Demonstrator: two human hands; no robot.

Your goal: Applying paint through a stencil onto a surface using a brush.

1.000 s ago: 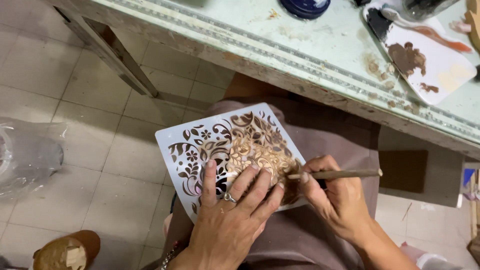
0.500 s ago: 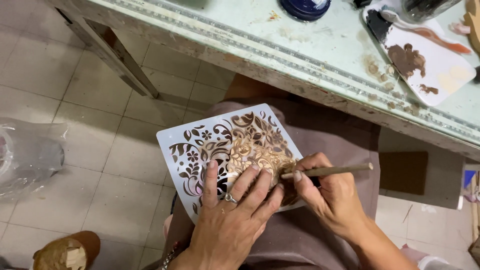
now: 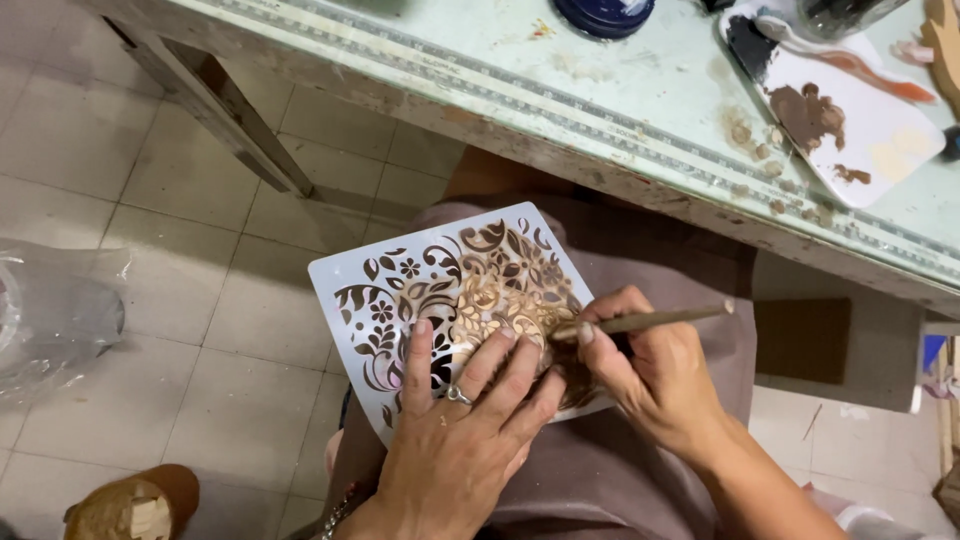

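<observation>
The right hand [image 3: 655, 385] pinches a thin brush [image 3: 640, 322]. The brush lies almost flat, its end pointing to the right edge. The left hand [image 3: 455, 440] presses flat, fingers spread, on the white stencil [image 3: 345, 285].

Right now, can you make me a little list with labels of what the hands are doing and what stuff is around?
left hand: pressed flat on the stencil, fingers spread, a ring on one finger
right hand: grips a thin brush
brush: handle points right, tip down on the stencil
stencil: white sheet with cut-out leaves and flowers, lying on the person's lap
paint: brown colour fills the cut-outs near the brush
table: pale green, paint-stained, above the lap
palette: white tray with brown and black paint, on the table
floor: light tiles
</observation>
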